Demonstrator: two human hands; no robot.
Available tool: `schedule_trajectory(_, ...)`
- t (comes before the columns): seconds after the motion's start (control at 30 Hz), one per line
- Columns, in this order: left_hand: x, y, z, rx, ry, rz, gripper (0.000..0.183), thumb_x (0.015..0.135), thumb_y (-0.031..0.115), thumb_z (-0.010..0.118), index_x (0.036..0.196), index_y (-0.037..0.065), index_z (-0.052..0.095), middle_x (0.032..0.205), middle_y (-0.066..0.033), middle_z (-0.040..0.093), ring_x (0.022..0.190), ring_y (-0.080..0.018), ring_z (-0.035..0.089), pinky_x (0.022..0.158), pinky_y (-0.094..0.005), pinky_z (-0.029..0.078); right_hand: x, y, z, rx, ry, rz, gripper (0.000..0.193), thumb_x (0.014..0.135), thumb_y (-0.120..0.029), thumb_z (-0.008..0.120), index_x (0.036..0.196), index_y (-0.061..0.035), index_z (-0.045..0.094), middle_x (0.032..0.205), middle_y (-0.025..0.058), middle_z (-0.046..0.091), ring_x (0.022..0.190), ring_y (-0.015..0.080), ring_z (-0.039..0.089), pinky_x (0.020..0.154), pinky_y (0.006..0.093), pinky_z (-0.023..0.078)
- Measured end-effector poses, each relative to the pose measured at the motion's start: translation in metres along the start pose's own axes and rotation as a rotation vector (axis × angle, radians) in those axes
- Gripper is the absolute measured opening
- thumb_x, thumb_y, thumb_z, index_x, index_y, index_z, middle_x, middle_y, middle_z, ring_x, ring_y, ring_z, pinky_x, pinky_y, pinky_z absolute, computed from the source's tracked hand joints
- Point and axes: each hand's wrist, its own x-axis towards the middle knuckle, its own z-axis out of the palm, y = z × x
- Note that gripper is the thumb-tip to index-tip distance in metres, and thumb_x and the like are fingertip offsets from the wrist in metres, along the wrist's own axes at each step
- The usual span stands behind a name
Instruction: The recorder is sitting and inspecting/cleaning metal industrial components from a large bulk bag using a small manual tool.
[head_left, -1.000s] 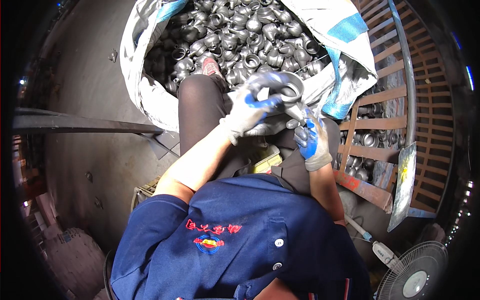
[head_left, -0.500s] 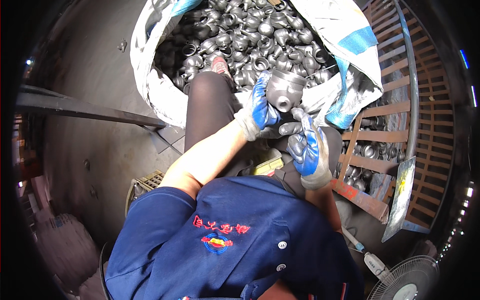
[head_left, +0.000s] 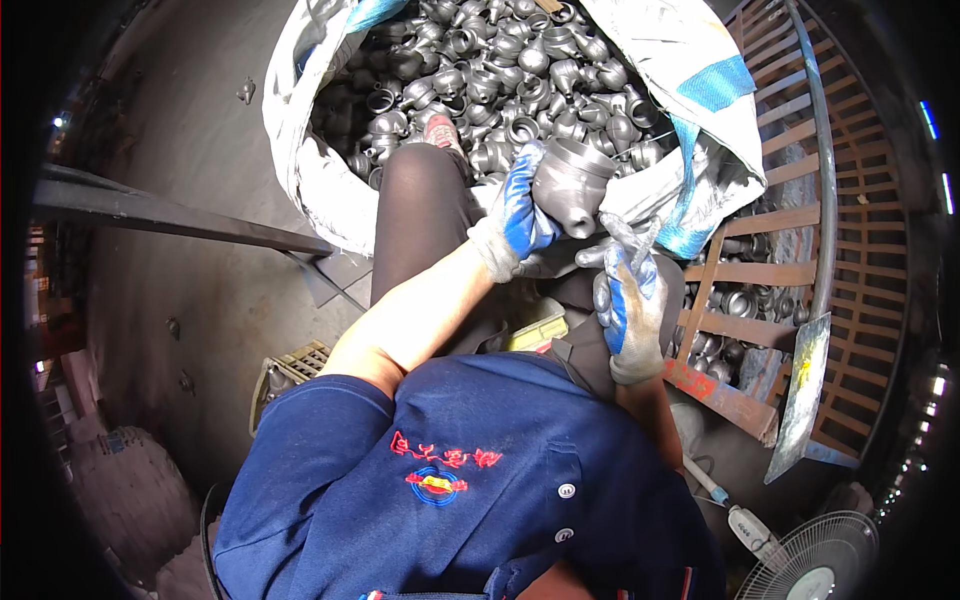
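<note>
My left hand [head_left: 520,215], in a blue-and-grey coated glove, grips a hollow dark-grey metal casting [head_left: 572,185] by its left side. The casting has a wide round mouth at the top and a short, narrow spout pointing down toward me. My right hand [head_left: 630,305], gloved alike, is just below and right of the spout, with its fingers curled and the fingertips close to it. A thin grey strip [head_left: 646,248] shows at those fingers; its kind I cannot make out.
A big white woven sack [head_left: 310,190] full of similar grey castings [head_left: 490,80] stands in front of me. Right of it is a rusty slatted metal crate [head_left: 790,215] with more castings. A metal bar [head_left: 190,215] runs in from the left. A fan [head_left: 815,565] stands at lower right.
The casting has tilted, so its spout now points further down and right. My right hand has turned and shifted slightly right, its fingers changing position.
</note>
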Motion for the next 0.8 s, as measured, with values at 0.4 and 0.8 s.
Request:
schedule_trajectory(0.4,0.005,0.013,-0.049,1.223,0.111,0.427,0.034,0.086,0.017,0.058,0.119,0.01,0.051,0.114,-0.0093,0.055,0.11,-0.0208,0.05,0.089,-0.0362,0.044,0.019,0.027,-0.032,0.174,0.173,-0.031,0.029,0.092,-0.018,0.048,0.115,-0.0019,0.052,0.067,0.0068,0.059,0.037,0.0018,0.034,0.033,0.0168,0.024)
schedule_trajectory(0.8,0.002,0.011,-0.014,1.152,0.324,0.327,0.022,0.084,0.026,0.062,0.096,0.007,0.057,0.078,-0.0017,0.06,0.067,-0.0098,0.056,0.062,-0.0263,0.048,0.027,0.036,-0.06,0.271,0.217,0.073,0.034,0.094,-0.033,0.041,0.09,-0.0017,0.053,0.058,0.0116,0.057,0.032,0.0078,0.036,0.029,0.021,0.025)
